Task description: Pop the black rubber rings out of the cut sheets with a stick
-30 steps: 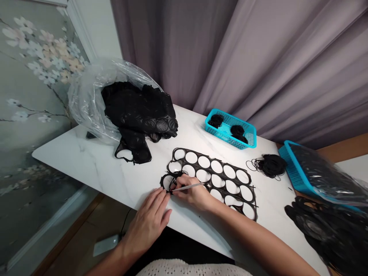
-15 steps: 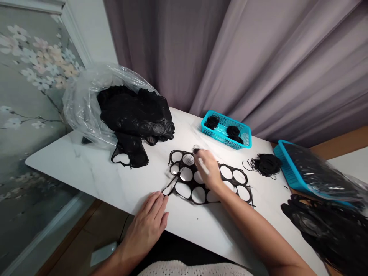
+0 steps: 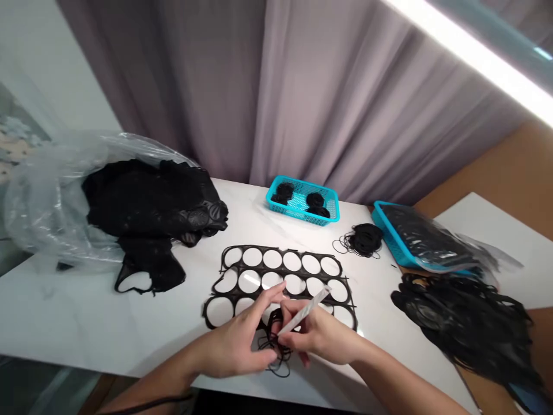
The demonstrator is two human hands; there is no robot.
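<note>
My right hand (image 3: 322,334) grips a slim white stick-like tool (image 3: 307,308), which points up and to the right. A loose bundle of thin black rings (image 3: 276,337) hangs at its fingertips; how the fingers hold it is partly hidden. My left hand (image 3: 237,343) is beside the bundle, thumb and fingers spread apart around its left side. Under and behind both hands lies a black sheet with rows of round holes (image 3: 283,268), flat on the white table (image 3: 173,328). The hands cover part of its front row.
A turquoise basket (image 3: 298,216) holds several black ring bundles. A pile of black rings (image 3: 365,239) lies to its right. Farther right are a second turquoise basket (image 3: 395,239) with bagged black pieces and a black heap (image 3: 466,328). At left, a clear bag (image 3: 47,196) spills black sheets (image 3: 147,202).
My right hand has come back from the sheet toward the table's front edge, bringing the tool and rings. My left hand has left the table edge and opened beside them. The view has shifted.
</note>
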